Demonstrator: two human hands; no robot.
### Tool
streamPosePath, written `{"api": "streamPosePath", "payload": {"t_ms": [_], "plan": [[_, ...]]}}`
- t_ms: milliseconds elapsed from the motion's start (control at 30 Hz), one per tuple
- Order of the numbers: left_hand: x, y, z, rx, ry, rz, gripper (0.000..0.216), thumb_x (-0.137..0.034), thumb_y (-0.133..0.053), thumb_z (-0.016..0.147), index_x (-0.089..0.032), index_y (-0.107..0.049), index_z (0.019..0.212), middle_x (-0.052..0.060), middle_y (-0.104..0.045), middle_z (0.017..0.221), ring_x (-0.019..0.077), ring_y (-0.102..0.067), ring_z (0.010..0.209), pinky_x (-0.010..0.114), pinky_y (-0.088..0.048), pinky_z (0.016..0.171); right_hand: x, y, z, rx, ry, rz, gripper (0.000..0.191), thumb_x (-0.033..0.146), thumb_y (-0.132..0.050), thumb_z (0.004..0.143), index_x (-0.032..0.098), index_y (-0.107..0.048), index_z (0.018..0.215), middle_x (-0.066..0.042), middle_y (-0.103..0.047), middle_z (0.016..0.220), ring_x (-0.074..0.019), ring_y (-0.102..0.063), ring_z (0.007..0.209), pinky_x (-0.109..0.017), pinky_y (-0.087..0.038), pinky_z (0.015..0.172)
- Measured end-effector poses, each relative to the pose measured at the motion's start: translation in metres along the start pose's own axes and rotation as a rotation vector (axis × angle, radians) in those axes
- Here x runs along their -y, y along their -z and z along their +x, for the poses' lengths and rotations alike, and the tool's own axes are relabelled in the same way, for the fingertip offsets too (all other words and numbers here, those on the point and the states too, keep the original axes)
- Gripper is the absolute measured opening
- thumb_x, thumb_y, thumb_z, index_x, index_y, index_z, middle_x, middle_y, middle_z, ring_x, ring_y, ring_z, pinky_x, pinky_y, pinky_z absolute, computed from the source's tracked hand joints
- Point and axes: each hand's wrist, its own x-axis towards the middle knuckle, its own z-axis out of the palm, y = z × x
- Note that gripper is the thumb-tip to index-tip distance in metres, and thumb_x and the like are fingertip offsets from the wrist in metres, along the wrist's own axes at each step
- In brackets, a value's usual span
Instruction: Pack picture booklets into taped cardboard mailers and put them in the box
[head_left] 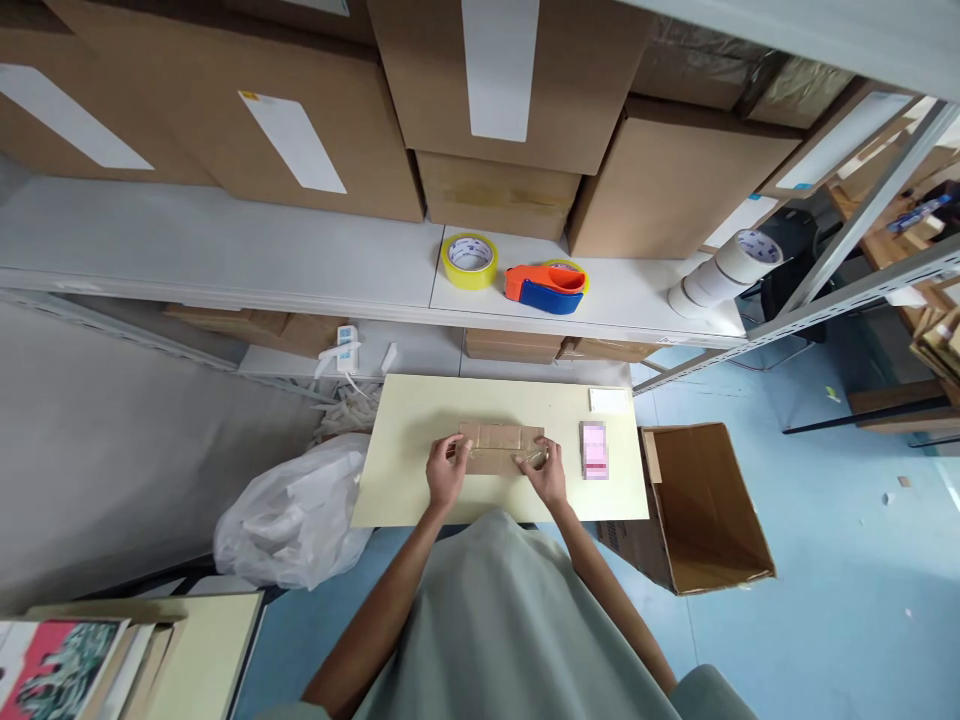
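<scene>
A small flat cardboard box (pixel 495 442) lies on the pale yellow table (pixel 420 400), with a strip of clear tape across its middle. My left hand (pixel 448 468) is closed on the box's left end, thumb on top. At the right end my right hand (pixel 547 472) pinches the box near a loose, shiny bit of the tape. To the right of the box lies a pink-and-white item (pixel 595 450), its face blurred. A small white card (pixel 608 400) sits behind that item.
On the shelf above stand a yellow tape roll (pixel 469 262), an orange-and-blue tape dispenser (pixel 546 288) and stacked white rolls (pixel 724 272). An open carton (pixel 712 505) stands on the floor at right. A white plastic bag (pixel 296 515) is at left.
</scene>
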Motion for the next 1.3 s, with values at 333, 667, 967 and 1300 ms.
{"api": "streamPosePath", "payload": {"t_ms": [333,667,967,1300], "plan": [[0.005,-0.010,0.002,-0.026,0.179,-0.024,0.046,-0.061,-0.080,0.079,-0.023,-0.068,0.101,0.011,-0.071,0.112,0.0280,-0.071,0.098,0.046,-0.060,0.093,0.012,-0.013,-0.001,-0.052,-0.079,-0.128,0.054,0.066,-0.065,0.093,0.026,-0.060,0.129,-0.012,-0.064,0.135,-0.0272,-0.070,0.103,-0.037,-0.057,0.078],[0.019,0.015,0.008,0.164,0.172,-0.227,0.055,-0.071,-0.071,0.081,-0.020,-0.073,0.100,0.013,-0.077,0.110,0.0267,-0.077,0.093,0.041,-0.065,0.081,-0.017,0.021,0.013,0.116,0.050,0.242,0.053,0.069,-0.057,0.097,0.021,-0.077,0.110,-0.015,-0.078,0.123,-0.0301,-0.071,0.118,-0.044,-0.059,0.100],[-0.058,0.022,0.058,0.046,-0.213,-0.040,0.027,-0.044,-0.059,0.092,-0.025,-0.075,0.104,0.011,-0.080,0.117,0.0332,-0.073,0.119,0.054,-0.055,0.112,0.107,0.081,0.066,-0.007,0.389,-0.138,0.051,0.058,-0.064,0.101,0.024,-0.070,0.138,-0.017,-0.068,0.145,-0.0331,-0.067,0.133,-0.052,-0.056,0.110],[-0.236,0.051,0.083,-0.065,-0.661,-0.145,0.014,-0.031,-0.060,0.105,-0.026,-0.072,0.111,0.003,-0.083,0.103,0.0252,-0.076,0.105,0.048,-0.052,0.112,0.287,0.101,0.214,-0.186,0.606,-0.783,0.057,0.044,-0.070,0.101,0.009,-0.054,0.144,-0.026,-0.068,0.139,-0.0377,-0.061,0.134,-0.054,-0.044,0.117]]}}
